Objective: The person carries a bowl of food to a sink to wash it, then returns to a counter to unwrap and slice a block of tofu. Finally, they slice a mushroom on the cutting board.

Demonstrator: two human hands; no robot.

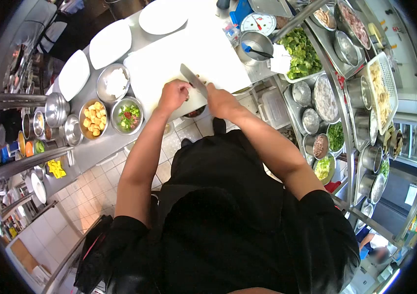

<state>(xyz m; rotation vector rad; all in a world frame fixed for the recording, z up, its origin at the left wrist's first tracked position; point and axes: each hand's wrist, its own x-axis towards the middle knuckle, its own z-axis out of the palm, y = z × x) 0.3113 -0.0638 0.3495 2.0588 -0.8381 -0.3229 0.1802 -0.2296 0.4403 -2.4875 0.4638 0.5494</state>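
My right hand (222, 102) is wrapped round the handle of a broad-bladed knife (193, 81), its blade slanting up and left over a white cutting board (157, 66). Just left of the blade, my left hand (173, 96) rests at the board's near edge with its fingers curled in. A small dark reddish bit shows at those fingertips, too small to name. A few small dark pieces lie beside the blade. Left of the board stand a bowl of chopped green and red vegetables (127, 116), a bowl of golden cubes (93, 119) and a bowl of white food (113, 84).
White plates (110, 44) line the far left of the counter. At the right are a metal pot (257, 45) with a blue-headed brush, a dial scale (258, 23) and a tub of leafy greens (302, 53). Metal racks with ingredient bowls (326, 98) flank my right side.
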